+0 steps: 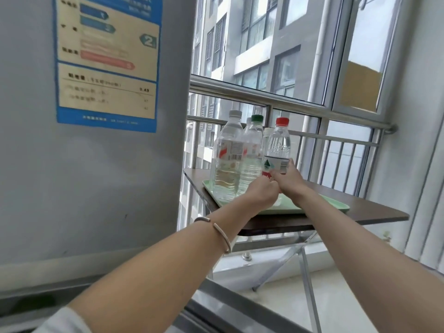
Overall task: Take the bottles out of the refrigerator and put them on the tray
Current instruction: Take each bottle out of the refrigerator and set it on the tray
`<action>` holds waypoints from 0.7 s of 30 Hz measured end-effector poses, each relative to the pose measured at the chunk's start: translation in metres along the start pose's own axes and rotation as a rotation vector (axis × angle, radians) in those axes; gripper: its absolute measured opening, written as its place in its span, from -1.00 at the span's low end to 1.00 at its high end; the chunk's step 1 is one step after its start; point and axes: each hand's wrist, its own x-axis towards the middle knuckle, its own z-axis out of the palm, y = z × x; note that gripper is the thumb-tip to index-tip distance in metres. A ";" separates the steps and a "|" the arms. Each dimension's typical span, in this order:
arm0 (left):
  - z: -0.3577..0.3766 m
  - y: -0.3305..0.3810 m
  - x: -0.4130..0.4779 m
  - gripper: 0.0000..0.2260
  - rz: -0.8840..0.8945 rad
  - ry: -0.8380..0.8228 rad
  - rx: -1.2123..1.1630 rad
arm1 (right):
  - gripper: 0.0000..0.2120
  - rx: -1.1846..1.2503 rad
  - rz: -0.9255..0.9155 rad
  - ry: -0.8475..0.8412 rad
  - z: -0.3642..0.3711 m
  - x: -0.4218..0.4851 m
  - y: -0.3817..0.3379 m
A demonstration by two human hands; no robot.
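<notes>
A pale green tray (322, 205) lies on a small dark folding table (374, 212). Upright on the tray's left part are a tall clear bottle with a grey cap (228, 155) and, behind it, a clear bottle with a green cap (253, 150). A clear bottle with a red cap (278, 143) is over the tray, and my right hand (289, 181) grips its lower part. My left hand (262, 193) is closed at the base of the same bottle, touching my right hand. Whether the bottle's base rests on the tray is hidden by my hands.
The grey refrigerator door (91, 176) with a blue energy label (108, 61) fills the left side, close to the table's left edge. A steel railing (288, 99) and windows run behind the table. The table's folding legs (307, 267) stand on the sill below.
</notes>
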 end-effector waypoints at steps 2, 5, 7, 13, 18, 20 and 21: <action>-0.002 0.002 -0.002 -0.62 0.019 0.009 -0.016 | -0.26 0.002 0.012 0.083 0.002 -0.006 -0.001; -0.009 0.008 -0.010 -0.65 0.048 0.045 -0.041 | -0.46 0.003 -0.031 0.252 0.002 -0.024 -0.007; -0.015 0.011 -0.022 -0.69 0.024 0.074 -0.050 | -0.68 -0.015 -0.089 0.248 0.004 -0.042 -0.016; -0.041 0.022 -0.096 -0.74 -0.049 0.162 -0.049 | -0.90 -0.003 -0.156 0.041 0.015 -0.119 -0.045; -0.084 0.007 -0.197 -0.81 -0.153 0.268 -0.062 | -0.84 0.019 -0.223 -0.132 0.040 -0.201 -0.069; -0.100 -0.009 -0.239 -0.82 -0.200 0.299 -0.035 | -0.85 0.014 -0.257 -0.232 0.060 -0.239 -0.076; -0.110 -0.020 -0.260 -0.82 -0.233 0.319 -0.019 | -0.85 0.024 -0.270 -0.276 0.076 -0.258 -0.079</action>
